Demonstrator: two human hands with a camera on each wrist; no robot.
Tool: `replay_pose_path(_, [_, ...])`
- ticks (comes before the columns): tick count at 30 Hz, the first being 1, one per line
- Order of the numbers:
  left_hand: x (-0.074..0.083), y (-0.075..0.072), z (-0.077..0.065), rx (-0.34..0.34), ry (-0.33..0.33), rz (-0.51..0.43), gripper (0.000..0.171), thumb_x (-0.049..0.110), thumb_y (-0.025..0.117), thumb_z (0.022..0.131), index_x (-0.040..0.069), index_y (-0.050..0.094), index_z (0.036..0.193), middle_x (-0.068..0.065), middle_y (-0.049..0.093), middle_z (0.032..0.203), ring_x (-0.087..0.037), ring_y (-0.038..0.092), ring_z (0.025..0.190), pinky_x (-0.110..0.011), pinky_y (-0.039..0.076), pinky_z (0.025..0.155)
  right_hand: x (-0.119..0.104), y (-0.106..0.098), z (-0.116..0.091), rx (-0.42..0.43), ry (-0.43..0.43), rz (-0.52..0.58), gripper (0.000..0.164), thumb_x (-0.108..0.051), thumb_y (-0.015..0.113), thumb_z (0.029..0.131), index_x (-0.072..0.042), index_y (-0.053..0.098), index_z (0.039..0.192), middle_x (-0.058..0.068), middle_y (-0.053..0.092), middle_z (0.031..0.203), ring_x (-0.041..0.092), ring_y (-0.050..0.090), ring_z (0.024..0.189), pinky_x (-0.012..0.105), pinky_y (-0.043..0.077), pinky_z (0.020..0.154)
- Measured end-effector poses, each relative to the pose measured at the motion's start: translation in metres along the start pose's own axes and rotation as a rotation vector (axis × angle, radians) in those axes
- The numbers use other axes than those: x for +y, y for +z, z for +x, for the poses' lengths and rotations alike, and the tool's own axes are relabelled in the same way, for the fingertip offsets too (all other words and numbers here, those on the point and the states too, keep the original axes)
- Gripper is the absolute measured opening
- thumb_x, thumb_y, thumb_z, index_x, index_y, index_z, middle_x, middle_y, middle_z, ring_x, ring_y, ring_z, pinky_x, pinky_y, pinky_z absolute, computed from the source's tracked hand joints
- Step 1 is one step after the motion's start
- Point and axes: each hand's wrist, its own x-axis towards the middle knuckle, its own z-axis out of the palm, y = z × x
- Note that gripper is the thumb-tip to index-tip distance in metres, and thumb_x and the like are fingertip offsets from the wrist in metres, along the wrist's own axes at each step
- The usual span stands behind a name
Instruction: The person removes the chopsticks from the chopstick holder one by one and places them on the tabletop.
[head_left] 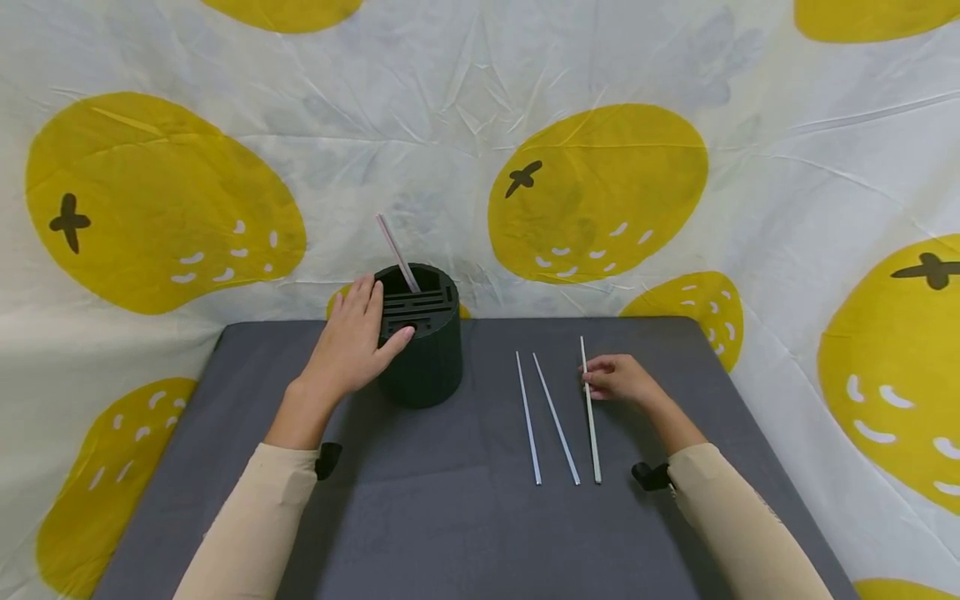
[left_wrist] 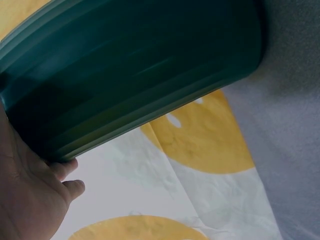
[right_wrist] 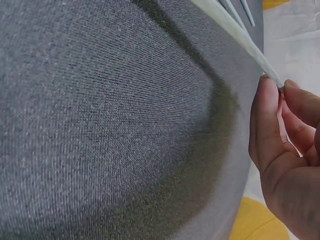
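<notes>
A dark green knife block (head_left: 420,367), round and with a slotted top, stands at the back of the table. My left hand (head_left: 356,337) rests against its left rim, fingers straight and thumb stretched over the front edge. In the left wrist view the block's ribbed side fills much of the frame beside the palm. One pale chopstick (head_left: 392,242) leans out of the block's rear opening. My right hand (head_left: 617,377) pinches another pale chopstick (head_left: 591,425) between thumb and fingertips near its far end; the right wrist view shows this pinch close up.
Two more slim pale chopsticks, the left one (head_left: 528,421) and the middle one (head_left: 557,421), lie on the dark grey table cover (head_left: 450,533) between the block and my right hand. Behind the table hangs a white cloth (head_left: 420,100) with yellow fruit prints.
</notes>
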Motion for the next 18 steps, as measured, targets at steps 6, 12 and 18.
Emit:
replay_pose_path(6, [0.001, 0.0, -0.001, 0.013, 0.006, -0.002, 0.096, 0.068, 0.036, 0.104, -0.003, 0.011, 0.164, -0.023, 0.007, 0.173, -0.041, 0.007, 0.16, -0.065, 0.008, 0.126, 0.002, 0.007, 0.007, -0.012, 0.048, 0.011, 0.032, -0.002, 0.066, 0.1, 0.018, 0.061, 0.124, 0.007, 0.075, 0.088, 0.008, 0.068, 0.07, 0.026, 0.062, 0.066])
replay_pose_path(12, [0.002, 0.001, -0.001, 0.011, 0.002, -0.004, 0.096, 0.068, 0.036, 0.104, -0.003, 0.011, 0.164, -0.022, 0.006, 0.173, -0.041, 0.006, 0.161, -0.065, 0.007, 0.126, 0.004, 0.015, 0.012, 0.01, 0.079, -0.04, 0.027, -0.003, 0.069, 0.098, 0.015, 0.065, 0.118, 0.004, 0.071, 0.081, 0.008, 0.065, 0.065, 0.025, 0.061, 0.063])
replay_pose_path(18, [0.001, 0.0, -0.002, 0.009, -0.004, -0.011, 0.096, 0.068, 0.037, 0.104, -0.003, 0.011, 0.164, -0.02, 0.003, 0.173, -0.039, 0.003, 0.161, -0.064, 0.006, 0.127, -0.002, 0.023, 0.012, 0.049, 0.073, -0.086, 0.023, -0.002, 0.07, 0.097, 0.015, 0.066, 0.111, 0.006, 0.068, 0.079, 0.008, 0.064, 0.062, 0.024, 0.06, 0.06])
